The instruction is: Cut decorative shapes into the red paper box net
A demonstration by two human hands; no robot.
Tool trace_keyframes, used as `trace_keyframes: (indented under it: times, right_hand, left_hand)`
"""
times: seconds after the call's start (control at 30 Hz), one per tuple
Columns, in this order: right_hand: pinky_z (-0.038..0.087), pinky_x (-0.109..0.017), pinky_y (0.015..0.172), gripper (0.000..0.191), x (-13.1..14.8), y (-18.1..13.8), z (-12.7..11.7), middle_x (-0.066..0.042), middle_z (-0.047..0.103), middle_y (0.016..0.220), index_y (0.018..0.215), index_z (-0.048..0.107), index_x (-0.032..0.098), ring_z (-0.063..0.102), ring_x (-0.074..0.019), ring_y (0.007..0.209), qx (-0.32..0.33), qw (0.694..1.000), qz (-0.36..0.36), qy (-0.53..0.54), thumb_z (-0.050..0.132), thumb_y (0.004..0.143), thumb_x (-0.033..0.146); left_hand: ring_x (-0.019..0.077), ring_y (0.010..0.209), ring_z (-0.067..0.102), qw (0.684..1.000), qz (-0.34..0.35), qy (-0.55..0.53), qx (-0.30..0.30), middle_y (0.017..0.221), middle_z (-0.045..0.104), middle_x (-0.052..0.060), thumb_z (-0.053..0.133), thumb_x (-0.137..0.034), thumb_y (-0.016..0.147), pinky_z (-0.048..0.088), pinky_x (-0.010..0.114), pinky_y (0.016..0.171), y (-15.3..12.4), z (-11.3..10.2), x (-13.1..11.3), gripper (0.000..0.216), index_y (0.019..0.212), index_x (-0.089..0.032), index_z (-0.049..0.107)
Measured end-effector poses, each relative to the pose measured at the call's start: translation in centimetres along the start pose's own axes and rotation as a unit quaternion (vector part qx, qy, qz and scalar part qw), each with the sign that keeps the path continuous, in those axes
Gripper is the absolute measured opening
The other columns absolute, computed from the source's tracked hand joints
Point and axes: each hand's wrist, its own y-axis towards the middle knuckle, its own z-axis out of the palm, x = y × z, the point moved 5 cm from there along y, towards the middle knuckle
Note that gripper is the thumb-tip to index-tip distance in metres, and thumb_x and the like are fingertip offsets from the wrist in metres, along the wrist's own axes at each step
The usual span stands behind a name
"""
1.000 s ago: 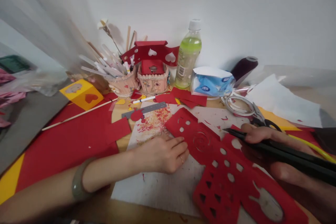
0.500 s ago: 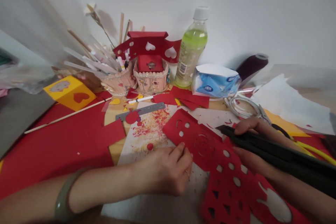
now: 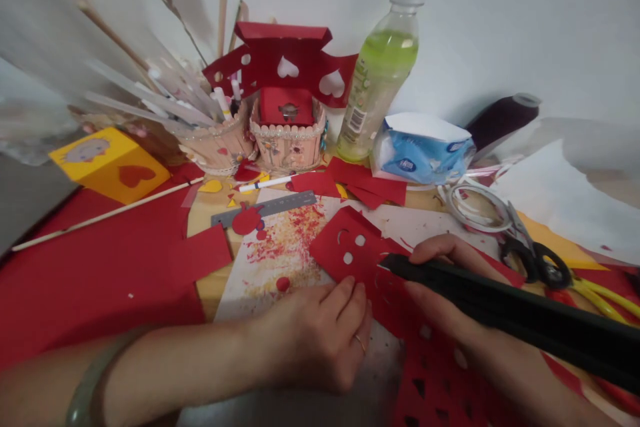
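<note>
A red paper cutout (image 3: 333, 247) lies on the work surface, with round holes and curved slits in it. At its near edge is my left hand (image 3: 325, 333), its fingers curled together and gripping the paper. My right hand (image 3: 445, 287) is wrapped round a long black utility knife (image 3: 480, 290). The knife's thin pale tip is over the cut pattern in the middle of the red paper; whether it touches cannot be made out. My right hand and the knife hide the paper's right part, and triangular holes (image 3: 419, 387) show lower down.
Scissors (image 3: 537, 263) and a tape roll (image 3: 477, 205) lie at right. Behind stand a tissue pack (image 3: 425, 150), a green drink bottle (image 3: 383, 73) and decorated baskets (image 3: 287, 143). A ruler (image 3: 295, 201), a yellow box (image 3: 110, 163) and red paper (image 3: 100, 267) are at left.
My right hand and the knife have moved left and down, bringing the tip over the paper's cut pattern. My left hand stays at the paper's edge. The camera view has shifted closer.
</note>
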Motion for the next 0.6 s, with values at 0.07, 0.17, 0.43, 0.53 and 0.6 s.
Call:
trace_keyframes:
  times: [0.07,0.17,0.43,0.53,0.6]
  right_hand:
    - [0.042,-0.018,0.041,0.008,-0.3,-0.1,0.8,0.005,0.058,0.062,0.08,0.052,0.026,0.052,-0.0101,0.048,0.036,0.999,-0.007,0.007,0.06,0.081,0.029]
    - [0.045,-0.019,0.045,0.007,-0.7,-0.1,1.3,0.005,0.06,0.063,0.08,0.05,0.026,0.055,-0.0104,0.05,0.073,0.997,-0.019,-0.012,0.056,0.082,0.025]
    - [0.043,-0.02,0.043,0.01,-1.6,-0.7,2.1,0.007,0.057,0.058,0.077,0.047,0.027,0.052,-0.0095,0.044,0.012,0.997,-0.066,-0.044,0.054,0.078,0.02]
    - [0.044,-0.021,0.043,0.011,-2.1,-1.0,2.4,0.007,0.057,0.058,0.08,0.046,0.028,0.052,-0.0098,0.043,0.006,0.995,-0.08,-0.053,0.053,0.079,0.018]
    - [0.045,-0.021,0.043,0.015,-2.2,-1.0,2.5,0.006,0.059,0.062,0.081,0.046,0.028,0.055,-0.0102,0.046,0.021,0.992,-0.109,-0.067,0.054,0.077,0.016]
  left_hand:
    - [0.0231,0.083,0.071,1.0,-0.002,-0.004,-0.006,0.093,0.073,0.012,0.034,-0.008,0.09,0.057,0.029,0.064,0.0,0.0,0.1,0.039,0.09,-0.008,0.073]
    - [0.023,0.083,0.071,1.0,0.0,-0.007,-0.008,0.092,0.074,0.012,0.036,-0.008,0.09,0.058,0.029,0.065,0.1,0.0,0.1,0.037,0.089,-0.008,0.073]
    - [0.0237,0.082,0.071,1.0,0.003,-0.005,-0.008,0.09,0.074,0.012,0.039,-0.008,0.086,0.058,0.029,0.065,0.2,-0.2,-0.1,0.034,0.083,-0.009,0.073]
    - [0.023,0.082,0.071,1.0,0.002,-0.004,-0.004,0.091,0.074,0.012,0.04,-0.01,0.086,0.058,0.029,0.065,0.1,-0.2,-0.1,0.033,0.084,-0.008,0.073]
    - [0.0224,0.083,0.071,1.0,0.003,-0.003,0.005,0.092,0.074,0.012,0.039,-0.009,0.086,0.057,0.028,0.066,0.1,-0.2,-0.1,0.034,0.086,-0.009,0.073]
